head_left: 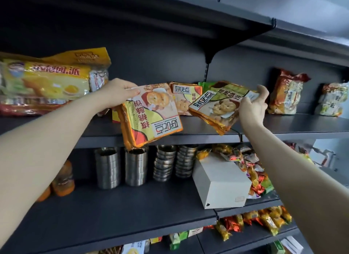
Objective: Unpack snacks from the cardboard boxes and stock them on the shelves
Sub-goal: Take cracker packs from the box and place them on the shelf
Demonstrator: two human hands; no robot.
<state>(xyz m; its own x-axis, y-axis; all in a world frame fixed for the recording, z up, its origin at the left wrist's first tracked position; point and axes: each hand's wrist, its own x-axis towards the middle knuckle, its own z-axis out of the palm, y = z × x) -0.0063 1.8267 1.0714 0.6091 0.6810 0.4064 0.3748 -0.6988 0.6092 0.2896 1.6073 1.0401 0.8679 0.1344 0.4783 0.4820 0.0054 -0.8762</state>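
Our left hand (120, 92) pinches orange biscuit pack (151, 115) hanging below it; right hand (254, 106) grips green biscuit pack (221, 104) to its left, above shelf (302, 125).

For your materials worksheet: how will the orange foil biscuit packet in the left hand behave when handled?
The orange foil biscuit packet looks glossy, so probably slippery. Held by one edge without drooping, it seems fairly stiff and light. The biscuits pictured suggest fragile contents.

By our left hand (118, 92) the biscuit pack (151, 114) looks like glossy plastic film; below it, shiny metal cups (107, 167) on a matt dark shelf (132, 212).
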